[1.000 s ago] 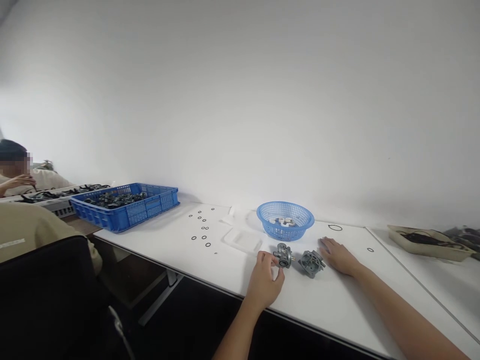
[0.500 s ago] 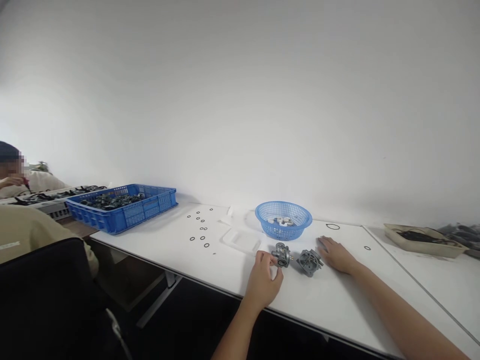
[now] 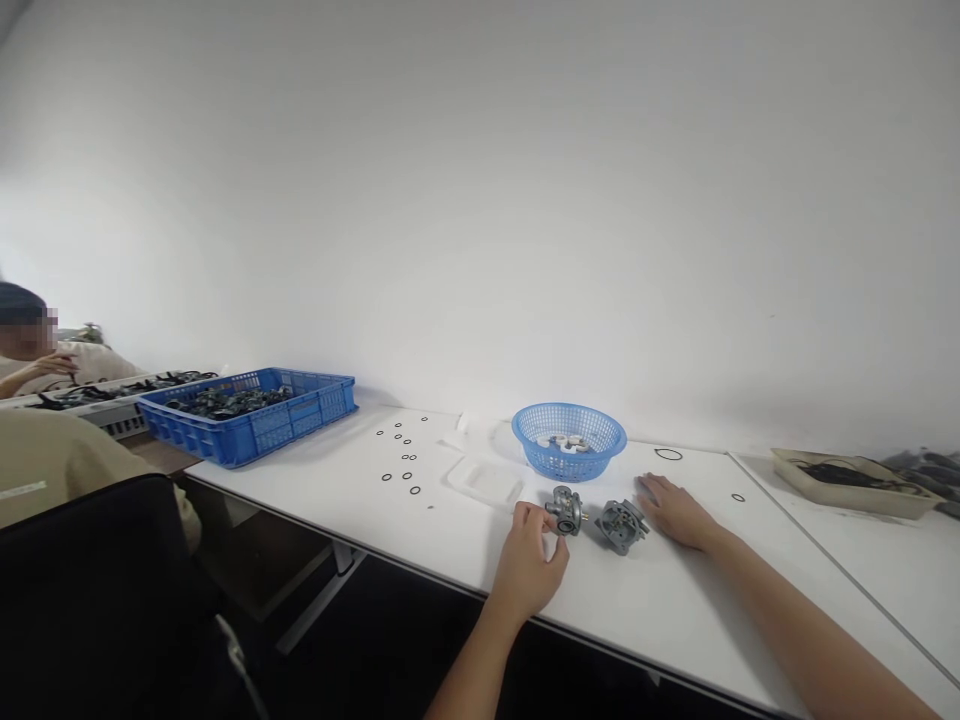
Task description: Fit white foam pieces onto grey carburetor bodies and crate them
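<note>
My left hand [image 3: 531, 560] has its thumb and fingers closed round the near left side of a small grey metal carburetor [image 3: 568, 508], which rests on the white table. Just right of it sits a second carburetor [image 3: 622, 526], its open hollow side facing up. My right hand [image 3: 676, 510] lies flat on the tabletop beyond that one, fingers stretched out and holding nothing. Behind both carburetors stands a round blue basket [image 3: 570, 462] with small white parts inside. A shallow clear plastic tray [image 3: 484, 482] lies to the left of the basket.
Several black O-rings [image 3: 407, 475] are spread over the table's left part; a larger ring [image 3: 668, 454] lies at the back right. A blue crate [image 3: 262, 428] of metal parts stands left, a beige tray [image 3: 855, 487] right. Two co-workers, one a sleeve [image 3: 71, 455], are at far left.
The view has shifted very slightly. Both my hands and the two carburetors stay in place. At far left, the co-worker's raised hand has moved a little to the right.
</note>
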`<state>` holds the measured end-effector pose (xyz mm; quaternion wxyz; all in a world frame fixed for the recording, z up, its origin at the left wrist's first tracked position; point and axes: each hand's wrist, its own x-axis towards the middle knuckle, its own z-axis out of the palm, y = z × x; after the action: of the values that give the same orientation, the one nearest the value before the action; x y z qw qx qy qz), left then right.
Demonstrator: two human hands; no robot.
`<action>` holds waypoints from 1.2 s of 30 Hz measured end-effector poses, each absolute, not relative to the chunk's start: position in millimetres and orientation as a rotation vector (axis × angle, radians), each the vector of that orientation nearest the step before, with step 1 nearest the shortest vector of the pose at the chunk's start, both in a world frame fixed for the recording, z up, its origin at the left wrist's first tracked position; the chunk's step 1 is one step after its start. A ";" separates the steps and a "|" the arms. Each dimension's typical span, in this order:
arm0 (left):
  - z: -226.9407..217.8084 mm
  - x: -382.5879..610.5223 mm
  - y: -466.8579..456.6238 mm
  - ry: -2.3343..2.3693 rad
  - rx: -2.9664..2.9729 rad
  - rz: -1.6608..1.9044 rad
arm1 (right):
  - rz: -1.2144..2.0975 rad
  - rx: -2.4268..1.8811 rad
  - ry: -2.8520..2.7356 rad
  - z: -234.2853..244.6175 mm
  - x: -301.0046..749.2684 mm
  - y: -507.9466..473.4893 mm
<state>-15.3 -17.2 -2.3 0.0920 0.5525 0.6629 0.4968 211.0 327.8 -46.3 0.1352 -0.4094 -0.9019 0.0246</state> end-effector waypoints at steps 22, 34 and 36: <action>-13.4 -18.0 -12.7 1.870 1.577 1.539 | 0.696 -0.949 -2.486 3.8 227.9 280.3; -13.5 -17.7 -11.7 1.888 1.612 1.522 | 1.232 -0.482 -2.639 16.1 214.8 232.2; -12.2 -17.6 -12.7 1.895 1.620 1.516 | 1.223 -0.462 -2.604 11.2 211.1 232.7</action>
<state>-17.6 -12.7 -12.2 0.1116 0.5516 0.6454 0.5164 211.1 232.7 11.2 0.1138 -0.1574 -0.8879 0.4170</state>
